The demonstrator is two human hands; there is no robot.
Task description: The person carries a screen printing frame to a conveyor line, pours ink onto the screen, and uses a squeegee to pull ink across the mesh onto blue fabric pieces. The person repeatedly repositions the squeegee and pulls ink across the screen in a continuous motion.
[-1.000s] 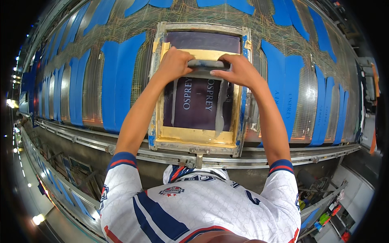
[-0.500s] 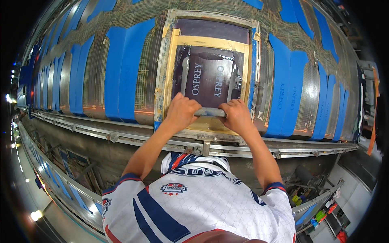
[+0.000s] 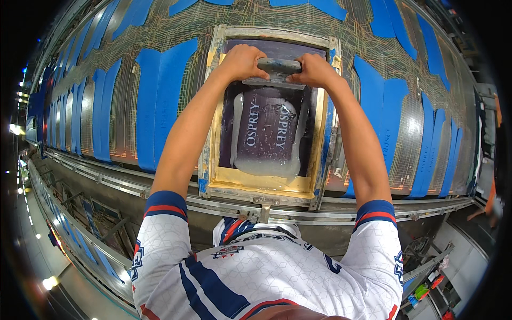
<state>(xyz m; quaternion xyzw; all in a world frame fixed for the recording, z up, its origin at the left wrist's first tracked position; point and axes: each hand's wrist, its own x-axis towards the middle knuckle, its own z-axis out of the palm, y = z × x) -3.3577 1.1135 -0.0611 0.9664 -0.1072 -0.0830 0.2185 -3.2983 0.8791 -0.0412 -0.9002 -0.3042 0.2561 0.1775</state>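
Both hands grip a grey squeegee (image 3: 278,66) near the far end of a screen-printing frame (image 3: 210,114). My left hand (image 3: 242,61) is closed round the left end of its handle. The right end is held in my right hand (image 3: 316,70), thumb on the near side. Under the squeegee lies the dark screen mesh (image 3: 271,125), with pale lettering in it. A glossy, clear-looking ink (image 3: 266,166) is spread over the mesh toward me, with small bubbles or specks. Tan tape (image 3: 240,177) lines the inside of the frame.
Blue fabric pieces (image 3: 157,106) lie in rows on the long table, to the left, and more blue pieces (image 3: 376,112) to the right. A metal rail (image 3: 173,196) runs along the table's near edge. At the lower left stands another table with blue pieces (image 3: 96,250).
Both hands have pushed the squeegee from the near end of the screen to its far end. My arms are stretched further out, and the near mesh and wet ink now show.
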